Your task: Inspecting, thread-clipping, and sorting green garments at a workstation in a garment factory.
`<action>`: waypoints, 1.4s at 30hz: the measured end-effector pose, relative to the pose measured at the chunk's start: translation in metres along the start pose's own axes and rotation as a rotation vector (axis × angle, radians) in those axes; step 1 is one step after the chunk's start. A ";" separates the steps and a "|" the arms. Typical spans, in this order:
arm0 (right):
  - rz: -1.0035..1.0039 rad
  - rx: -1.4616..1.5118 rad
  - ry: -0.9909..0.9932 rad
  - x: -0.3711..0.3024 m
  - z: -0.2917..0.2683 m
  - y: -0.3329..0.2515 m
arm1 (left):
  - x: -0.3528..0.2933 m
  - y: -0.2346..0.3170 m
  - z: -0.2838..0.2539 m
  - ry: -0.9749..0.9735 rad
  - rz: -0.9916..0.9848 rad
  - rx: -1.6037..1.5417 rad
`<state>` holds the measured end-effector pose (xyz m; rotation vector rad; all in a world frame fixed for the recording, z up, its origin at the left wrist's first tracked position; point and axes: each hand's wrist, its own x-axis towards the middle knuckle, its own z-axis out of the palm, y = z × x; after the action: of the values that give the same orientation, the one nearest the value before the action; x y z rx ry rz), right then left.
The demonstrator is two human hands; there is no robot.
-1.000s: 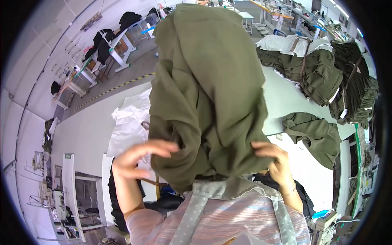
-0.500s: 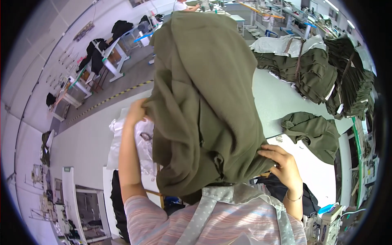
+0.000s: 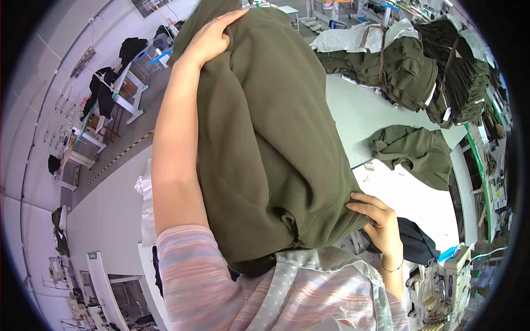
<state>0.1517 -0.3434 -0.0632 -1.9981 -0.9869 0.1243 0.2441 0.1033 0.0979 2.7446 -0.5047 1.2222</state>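
A large dark olive-green cloth garment [image 3: 276,110] fills the middle, spread in loose folds up against my front. My left hand [image 3: 212,37] reaches up to its far left part, with the fingers stretched out flat over the fabric. At the lower right edge of the cloth, my right hand [image 3: 378,220] has fingers on top of the material and holds it; the thumb is mostly hidden. A small gathered or puckered spot [image 3: 290,223] shows low on the cloth near my apron. The underside of the garment is out of sight.
A crumpled olive-green piece [image 3: 414,154] lies on the table [image 3: 353,116] to the right. Behind it are tied bundles of olive-green pieces [image 3: 408,71] with white material. A sewing machine [image 3: 450,276] stands lower right, beside dark cloth [image 3: 411,243]. White plastic [image 3: 147,204] shows at left.
My left hand has moved from the garment's left edge up and away to its far part. The cloth there lies smoother. My right hand stays at the lower right edge.
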 end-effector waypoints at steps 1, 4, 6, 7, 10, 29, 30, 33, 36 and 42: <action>-0.013 -0.017 -0.003 0.000 0.000 0.005 | -0.004 0.020 0.005 0.061 -0.028 -0.108; -0.047 -0.057 -0.027 0.001 -0.005 0.006 | -0.033 0.061 -0.022 0.018 -0.096 -0.119; -0.097 -0.117 -0.012 0.005 -0.011 0.002 | -0.056 0.098 -0.039 -0.090 -0.040 -0.031; -0.085 -0.114 -0.022 0.005 -0.017 -0.001 | -0.067 0.129 -0.040 -0.100 0.030 -0.042; 0.069 -0.250 -0.144 0.005 -0.038 -0.017 | -0.113 0.230 -0.055 -0.414 0.067 -0.209; -0.023 0.965 -0.705 -0.019 0.055 -0.035 | -0.167 0.318 -0.077 -0.541 -0.470 -0.376; -0.027 0.966 -0.697 -0.019 0.054 -0.036 | -0.167 0.319 -0.077 -0.543 -0.462 -0.375; 0.018 0.795 -0.638 -0.016 0.056 -0.040 | -0.167 0.321 -0.076 -0.456 -0.401 -0.460; 0.030 0.790 -0.588 -0.018 0.058 -0.044 | -0.170 0.320 -0.076 -0.472 -0.375 -0.443; 0.016 0.701 -0.501 -0.017 0.066 -0.053 | -0.167 0.320 -0.082 -0.485 -0.383 -0.405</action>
<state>0.0805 -0.2949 -0.0683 -1.3402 -1.0402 0.8882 -0.0255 -0.1369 0.0153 2.5912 -0.2076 0.3217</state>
